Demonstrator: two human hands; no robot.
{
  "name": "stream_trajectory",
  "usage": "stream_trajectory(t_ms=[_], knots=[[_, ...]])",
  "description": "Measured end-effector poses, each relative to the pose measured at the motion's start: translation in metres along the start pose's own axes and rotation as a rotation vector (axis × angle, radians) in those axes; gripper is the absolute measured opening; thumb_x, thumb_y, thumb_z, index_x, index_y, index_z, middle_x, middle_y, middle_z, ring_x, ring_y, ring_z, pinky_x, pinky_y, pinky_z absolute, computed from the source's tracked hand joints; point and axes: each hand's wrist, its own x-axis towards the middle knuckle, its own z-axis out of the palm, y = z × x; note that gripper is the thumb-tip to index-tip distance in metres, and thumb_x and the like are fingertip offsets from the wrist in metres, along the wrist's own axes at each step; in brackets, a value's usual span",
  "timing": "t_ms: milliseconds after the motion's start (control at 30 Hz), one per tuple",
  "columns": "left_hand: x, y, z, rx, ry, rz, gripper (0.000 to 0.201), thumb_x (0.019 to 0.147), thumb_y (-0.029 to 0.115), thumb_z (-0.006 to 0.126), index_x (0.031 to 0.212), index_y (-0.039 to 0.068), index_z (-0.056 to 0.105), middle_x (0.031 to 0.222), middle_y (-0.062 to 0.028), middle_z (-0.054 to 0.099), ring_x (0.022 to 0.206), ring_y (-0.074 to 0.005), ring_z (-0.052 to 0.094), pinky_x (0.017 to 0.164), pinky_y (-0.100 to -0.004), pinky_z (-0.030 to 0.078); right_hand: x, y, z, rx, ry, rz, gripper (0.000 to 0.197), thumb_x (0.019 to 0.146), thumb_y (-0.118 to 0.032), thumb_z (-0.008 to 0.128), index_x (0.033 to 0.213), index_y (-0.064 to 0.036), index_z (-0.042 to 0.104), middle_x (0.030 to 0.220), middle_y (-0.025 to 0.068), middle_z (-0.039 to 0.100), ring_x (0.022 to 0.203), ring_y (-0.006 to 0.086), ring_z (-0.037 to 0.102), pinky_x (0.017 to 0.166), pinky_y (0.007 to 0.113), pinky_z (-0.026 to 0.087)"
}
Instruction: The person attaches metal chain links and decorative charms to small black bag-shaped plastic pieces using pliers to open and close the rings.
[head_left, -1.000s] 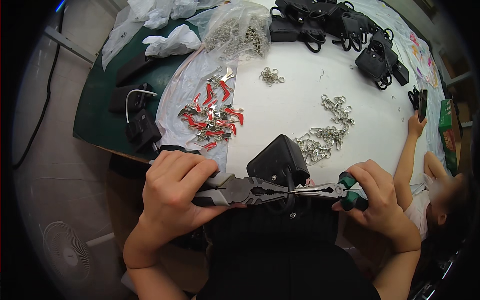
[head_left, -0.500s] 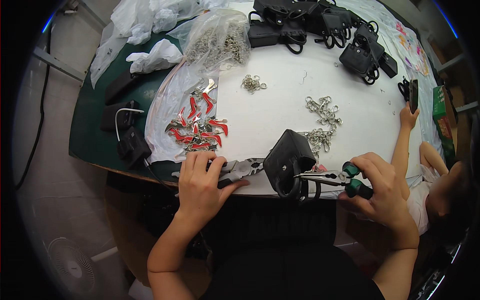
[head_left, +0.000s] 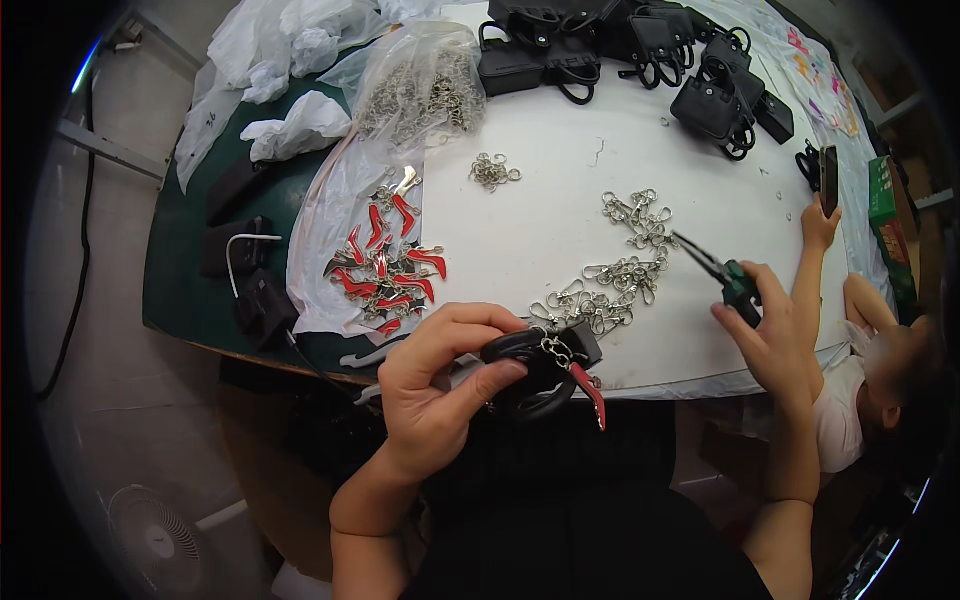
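Note:
In my left hand [head_left: 432, 392], thumb and fingers close on the black handles of a mini handbag [head_left: 584, 345], which is tilted over the table's near edge. From the bag hangs a red high-heel shoe charm [head_left: 590, 396] on a short metal chain. My right hand [head_left: 772, 340] grips needle-nose pliers [head_left: 738, 290] with green handles, their jaws pointing up and left near a pile of silver swivel clasps [head_left: 630, 275]. Another pair of pliers [head_left: 372, 356] lies partly hidden behind my left hand. Left of the clasps, red shoe charms [head_left: 388, 270] are heaped on plastic.
Small metal rings [head_left: 494, 172] sit mid-table, before a plastic bag of chains [head_left: 425, 95]. Several black mini handbags [head_left: 710, 105] are piled at the back right. A black charger [head_left: 263, 300] with a cable lies left. At right, another person's hand [head_left: 822, 226] holds a phone [head_left: 828, 180].
My left hand has left the pliers on the table and now holds the handbag, turned so its charm shows. My right hand has drawn the green-handled pliers away from it, up and right.

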Motion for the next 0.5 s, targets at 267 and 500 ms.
stream_trajectory(t_ms=[267,500], knots=[[0.008,-0.004,-0.009,-0.215,-0.125,-0.071,0.021,0.08,-0.002,0.077,0.099,-0.004,0.07,0.116,-0.015,0.058,0.104,-0.0222,0.061,0.092,-0.033,0.048,0.009,-0.029,0.012,-0.286,0.235,-0.437,0.048,0.077,-0.019,0.081,0.121,-0.0069,0.064,0.119,0.009,0.065,0.12,0.0311,0.057,0.111,0.054,0.026],[0.008,0.002,-0.005,-0.091,-0.222,-0.033,0.021,0.08,0.002,0.079,0.098,-0.003,0.071,0.116,-0.012,0.053,0.107,-0.0212,0.058,0.094,-0.0348,0.046,0.015,-0.108,0.051,0.416,-0.133,-0.746,0.027,0.075,-0.015,0.082,0.1,-0.0118,0.072,0.098,0.0025,0.07,0.097,0.02,0.065,0.101,0.049,0.038]])
